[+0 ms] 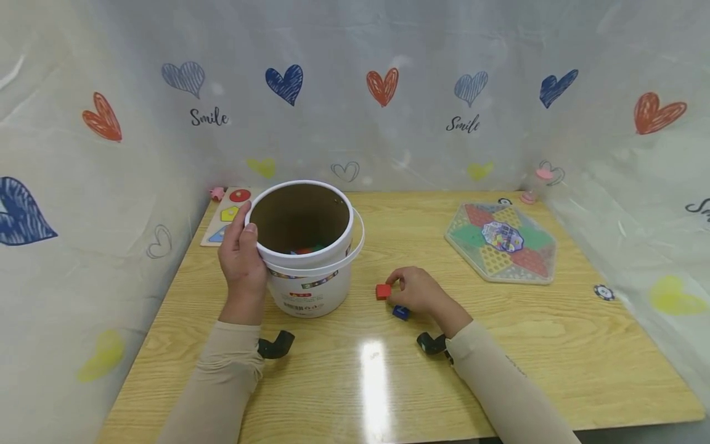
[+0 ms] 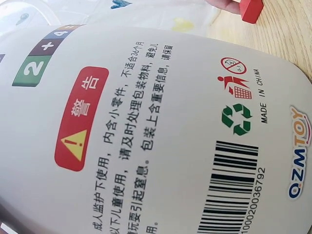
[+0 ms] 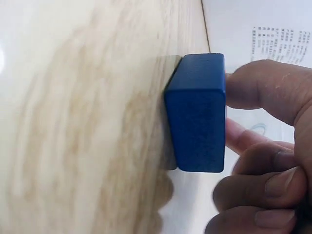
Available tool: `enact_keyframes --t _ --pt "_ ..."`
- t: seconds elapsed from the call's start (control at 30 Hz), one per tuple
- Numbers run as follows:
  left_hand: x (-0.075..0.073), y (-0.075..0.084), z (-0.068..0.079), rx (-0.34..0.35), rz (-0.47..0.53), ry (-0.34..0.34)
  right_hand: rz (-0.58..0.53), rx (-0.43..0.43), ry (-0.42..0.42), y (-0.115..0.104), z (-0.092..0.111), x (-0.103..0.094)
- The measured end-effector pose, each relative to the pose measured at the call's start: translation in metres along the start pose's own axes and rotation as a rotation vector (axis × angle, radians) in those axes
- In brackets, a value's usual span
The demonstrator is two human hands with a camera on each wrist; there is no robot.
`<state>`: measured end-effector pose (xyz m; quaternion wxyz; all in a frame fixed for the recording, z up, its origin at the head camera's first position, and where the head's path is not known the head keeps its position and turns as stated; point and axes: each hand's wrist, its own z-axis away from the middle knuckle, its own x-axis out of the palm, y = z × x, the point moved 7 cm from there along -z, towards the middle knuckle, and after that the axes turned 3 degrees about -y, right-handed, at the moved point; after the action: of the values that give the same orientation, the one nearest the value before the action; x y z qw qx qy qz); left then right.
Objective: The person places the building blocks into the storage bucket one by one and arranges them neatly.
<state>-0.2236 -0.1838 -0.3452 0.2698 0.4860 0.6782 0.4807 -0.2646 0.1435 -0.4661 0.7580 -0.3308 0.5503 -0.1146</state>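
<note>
The left hand (image 1: 241, 262) gripped the rim of the white toy bucket (image 1: 304, 246), steadying it upright on the tabletop (image 1: 499, 345). Just right of the bucket, the right hand (image 1: 417, 290) pinched a red block (image 1: 383, 291) at its fingertips, a blue block (image 1: 400, 312) beside its thumb. Best to lift 1 block cleanly, clearing the rim.

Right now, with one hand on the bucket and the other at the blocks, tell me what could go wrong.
1. The right hand pinches the red block at its fingertips only; it might slip and drop.
2. The blue block lies under that hand and could get knocked away.
3. The left hand grips the white bucket only at its rim, so a pull could tilt it and spill the blocks inside.
</note>
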Motion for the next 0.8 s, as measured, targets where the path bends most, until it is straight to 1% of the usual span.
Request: enact_keyframes --t 0.07,0.13,0.23,0.3,0.37,0.4,0.47,0.53,0.63,0.7,0.8 --pt "0.000 -0.002 0.000 0.004 -0.003 -0.005 0.003 0.003 0.027 -0.001 0.001 -0.005" --pt "-0.001 -0.005 -0.001 0.014 -0.005 -0.008 -0.010 -0.019 0.070 -0.005 0.004 -0.015" --pt "-0.001 -0.009 -0.002 0.029 -0.015 -0.012 -0.059 -0.076 0.163 -0.019 0.010 -0.043" --pt "-0.001 -0.010 -0.002 0.037 -0.018 -0.015 -0.120 -0.135 0.226 -0.034 0.016 -0.066" --pt "-0.002 -0.010 -0.003 0.042 -0.017 -0.015 -0.184 -0.189 0.278 -0.055 0.022 -0.086" --pt "-0.003 -0.010 -0.003 0.043 -0.017 -0.014 -0.206 -0.218 0.298 -0.067 0.024 -0.095" --pt "-0.004 -0.009 -0.003 0.041 -0.017 -0.011 -0.246 -0.270 0.305 -0.090 0.028 -0.105" --pt "-0.005 -0.007 -0.003 0.045 -0.008 -0.007 -0.257 -0.308 0.293 -0.114 0.030 -0.109" --pt "-0.005 -0.002 -0.001 0.042 -0.001 -0.004 -0.274 -0.345 0.253 -0.140 0.027 -0.106" --pt "-0.003 0.005 0.001 0.043 0.012 -0.008 -0.285 -0.362 0.236 -0.151 0.024 -0.102" --pt "0.001 0.016 0.005 0.034 0.020 -0.026 -0.289 -0.375 0.228 -0.161 0.021 -0.098"
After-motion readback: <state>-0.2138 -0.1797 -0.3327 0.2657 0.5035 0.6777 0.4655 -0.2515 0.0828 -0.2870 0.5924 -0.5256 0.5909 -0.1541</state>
